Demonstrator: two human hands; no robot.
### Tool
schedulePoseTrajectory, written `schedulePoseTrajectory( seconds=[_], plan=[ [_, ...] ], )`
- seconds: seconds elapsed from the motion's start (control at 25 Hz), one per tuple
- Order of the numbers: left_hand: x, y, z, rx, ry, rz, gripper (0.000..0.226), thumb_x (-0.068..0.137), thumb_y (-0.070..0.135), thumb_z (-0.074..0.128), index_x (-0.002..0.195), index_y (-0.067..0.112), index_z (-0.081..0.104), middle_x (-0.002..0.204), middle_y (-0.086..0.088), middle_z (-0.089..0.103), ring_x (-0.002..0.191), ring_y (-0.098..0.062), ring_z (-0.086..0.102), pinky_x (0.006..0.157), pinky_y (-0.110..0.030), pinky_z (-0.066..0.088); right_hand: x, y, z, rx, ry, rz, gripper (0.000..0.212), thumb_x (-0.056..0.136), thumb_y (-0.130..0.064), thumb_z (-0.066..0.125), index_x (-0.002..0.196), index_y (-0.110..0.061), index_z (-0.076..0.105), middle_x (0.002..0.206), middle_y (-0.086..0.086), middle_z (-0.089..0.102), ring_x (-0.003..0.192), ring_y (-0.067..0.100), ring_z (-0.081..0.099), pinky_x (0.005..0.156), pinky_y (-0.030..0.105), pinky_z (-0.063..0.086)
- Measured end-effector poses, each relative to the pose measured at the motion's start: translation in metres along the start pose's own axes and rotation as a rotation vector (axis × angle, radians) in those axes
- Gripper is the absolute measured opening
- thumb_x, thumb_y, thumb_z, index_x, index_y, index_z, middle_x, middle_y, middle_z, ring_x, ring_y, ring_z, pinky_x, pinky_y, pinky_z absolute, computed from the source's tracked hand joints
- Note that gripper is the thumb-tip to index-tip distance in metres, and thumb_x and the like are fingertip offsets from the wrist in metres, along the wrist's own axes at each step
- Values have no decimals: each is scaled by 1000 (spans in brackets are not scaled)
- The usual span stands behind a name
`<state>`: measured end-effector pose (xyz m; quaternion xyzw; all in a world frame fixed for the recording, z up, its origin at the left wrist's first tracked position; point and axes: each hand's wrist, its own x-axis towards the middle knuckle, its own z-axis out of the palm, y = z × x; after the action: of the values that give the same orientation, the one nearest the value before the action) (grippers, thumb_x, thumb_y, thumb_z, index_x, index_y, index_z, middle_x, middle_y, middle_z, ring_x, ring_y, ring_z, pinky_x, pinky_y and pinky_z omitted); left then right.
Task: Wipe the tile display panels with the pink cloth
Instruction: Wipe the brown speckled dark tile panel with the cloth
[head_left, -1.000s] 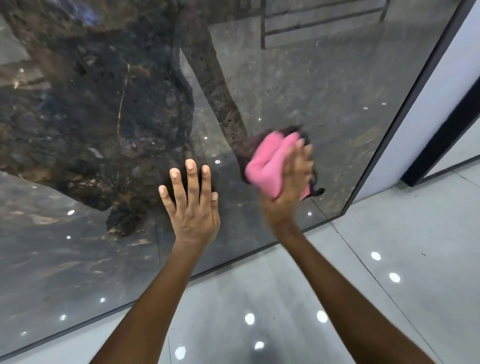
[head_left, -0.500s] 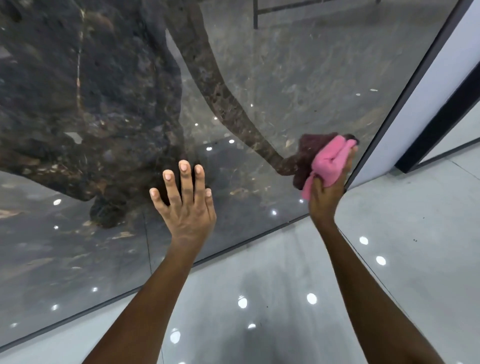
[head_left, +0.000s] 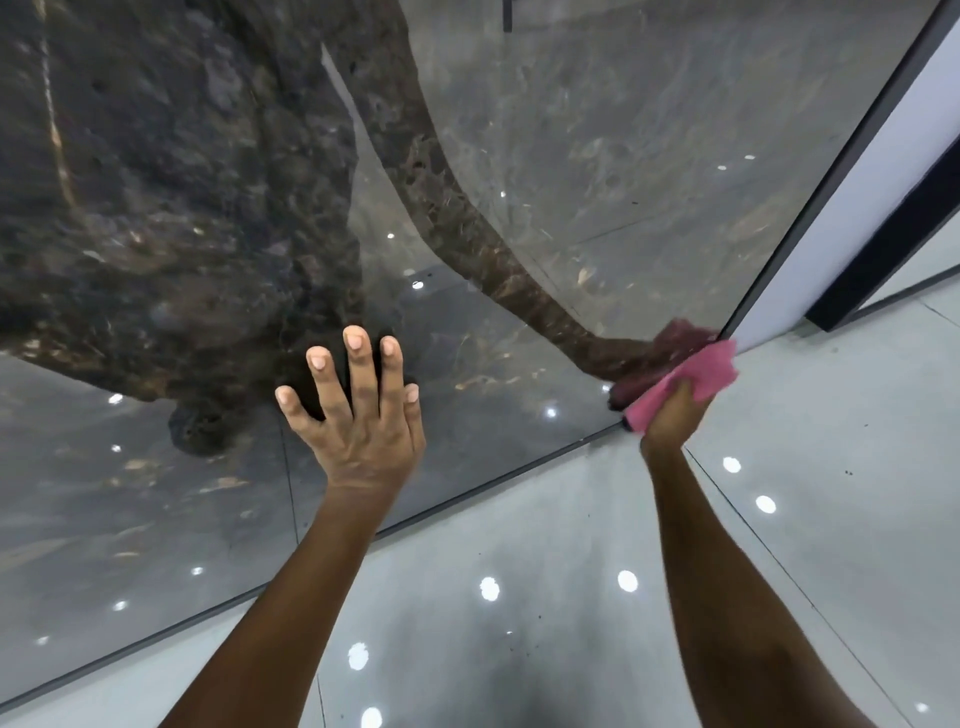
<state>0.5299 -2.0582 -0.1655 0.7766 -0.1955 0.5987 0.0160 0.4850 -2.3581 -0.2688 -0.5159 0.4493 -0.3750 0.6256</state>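
Now R hand (head_left: 672, 410) grips pink cloth (head_left: 696, 371) at tile panel (head_left: 623, 156) corner.

Glossy pale grey floor tiles (head_left: 831, 519) lower right — ceiling-light reflections dotted across; white wall strip (head_left: 852, 208), black trim (head_left: 893, 244) upper right.

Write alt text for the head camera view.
A person's right hand holds a pink cloth against the bottom right corner of a glossy dark marble-look tile panel, while the left hand rests flat on it with fingers spread. A shiny grey floor reflects ceiling lights below.
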Motion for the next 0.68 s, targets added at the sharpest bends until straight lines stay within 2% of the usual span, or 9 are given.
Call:
schedulePoseTrajectory(
  seconds=[0.08, 0.16, 0.24, 0.28, 0.36, 0.44, 0.52, 0.6, 0.68],
  plan=[
    [-1, 0, 1, 8, 9, -1, 57, 104, 31, 15, 156, 10, 2, 163, -10, -5, 150, -30, -5, 118, -53, -2, -50, 35, 11, 7, -25, 301, 37, 89, -38, 56, 116, -12, 55, 104, 6, 60, 99, 28, 61, 92, 42, 49],
    [-3, 0, 1, 14, 14, 12, 57, 104, 32, 15, 156, 10, 2, 163, -10, -4, 150, -30, -5, 118, -53, -2, -134, 50, 13, 69, -285, 309, 51, 90, -40, 61, 127, -7, 49, 106, 8, 58, 94, 23, 57, 77, 31, 51],
    [-2, 0, 2, 20, 11, 30, 57, 104, 32, 15, 156, 10, 1, 163, -10, -5, 150, -30, -5, 118, -54, -2, -191, 59, 10, 110, -546, 274, 39, 97, -21, 56, 132, -10, 43, 111, 6, 59, 95, 16, 58, 74, 19, 51],
    [-1, -1, 2, 30, 0, 35, 58, 104, 32, 14, 156, 10, 1, 163, -10, -5, 150, -31, -6, 118, -54, -2, -182, 57, 8, 57, -511, 254, 36, 99, -13, 52, 134, -9, 43, 116, 9, 59, 96, 15, 58, 76, 16, 50],
    [-2, -2, 2, 32, -7, 44, 58, 104, 33, 14, 155, 10, 0, 163, -11, -7, 150, -31, -6, 118, -54, -2, -121, 45, 6, -15, -251, 158, 36, 98, -12, 52, 133, -4, 47, 115, 14, 61, 88, 17, 59, 73, 14, 49],
    [-3, -1, 4, 41, -5, 50, 58, 103, 32, 13, 155, 10, -1, 163, -11, -8, 150, -32, -7, 118, -54, -3, -47, 22, 2, -58, -47, 172, 43, 86, -23, 53, 127, -10, 51, 108, 8, 60, 90, 22, 60, 87, 29, 51],
    [-3, -2, 3, 42, -12, 32, 58, 104, 32, 13, 155, 10, -1, 163, -11, -8, 150, -31, -7, 118, -54, -3, -21, 2, 7, -39, 56, 139, 58, 80, -29, 49, 137, -19, 46, 124, 3, 57, 115, 26, 57, 104, 45, 43],
    [-1, -2, -1, 50, -41, 23, 58, 104, 32, 16, 156, 11, 0, 163, -10, -9, 150, -30, -8, 118, -53, -4, -62, -8, 26, -56, 10, -93, 72, 77, -27, 46, 148, -21, 32, 146, 11, 43, 132, 30, 44, 113, 50, 32],
    [1, -5, -16, -16, -110, 29, 59, 104, 31, 26, 156, 15, 4, 164, -5, -9, 150, -25, -8, 119, -49, -6, -154, 5, 39, -220, -207, -496, 75, 84, -19, 49, 153, -21, 17, 155, 19, 23, 142, 36, 27, 118, 46, 21]
  ],
)
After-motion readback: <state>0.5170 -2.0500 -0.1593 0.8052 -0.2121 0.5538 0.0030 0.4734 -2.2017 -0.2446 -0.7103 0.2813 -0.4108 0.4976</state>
